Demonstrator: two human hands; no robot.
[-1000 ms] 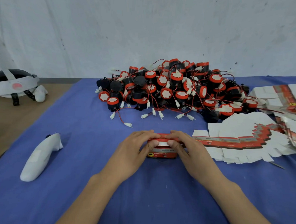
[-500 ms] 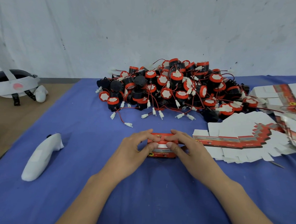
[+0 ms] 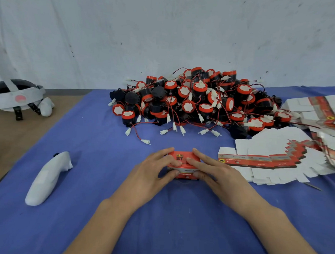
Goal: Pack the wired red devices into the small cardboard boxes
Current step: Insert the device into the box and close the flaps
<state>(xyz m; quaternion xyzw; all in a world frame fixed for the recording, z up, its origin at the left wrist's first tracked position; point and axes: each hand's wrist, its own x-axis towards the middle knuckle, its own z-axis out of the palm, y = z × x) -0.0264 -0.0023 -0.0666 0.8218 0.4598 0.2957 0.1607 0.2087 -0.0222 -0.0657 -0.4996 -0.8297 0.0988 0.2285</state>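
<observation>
Both hands are on one small cardboard box [image 3: 181, 158], which sits on the worktop [image 3: 178, 226] dead centre, close in front of the person. Left hand [image 3: 151, 173]: fingers over the top panel, thumb on the near face, so the grip is clamped on the box from its left end. Right hand [image 3: 219, 173] mirrors it from the right end, grip also clamped on the box. The symmetric hold makes sense: the box rests on the cloth, so downward pressure goes into the worktop and neither end can skew. It looks like a lid or flap is being pressed shut. I can't see inside, so I can't tell whether a device is already in there. The pile of wired red devices [image 3: 201, 103] is behind the box against the wall, well apart from it, with white connectors trailing off its front edge. Flat box blanks [image 3: 272, 147] are fanned out just right of the right hand, probably for a one-reach pickup of the next carton. More blank stacks [image 3: 304, 105] sit at the far right. The white controller [image 3: 47, 179] lies on the cloth to the left, away from the work zone. The headset [image 3: 16, 95] is off the cloth at far left. Most of the pile is unpacked, so it's early in the job.
</observation>
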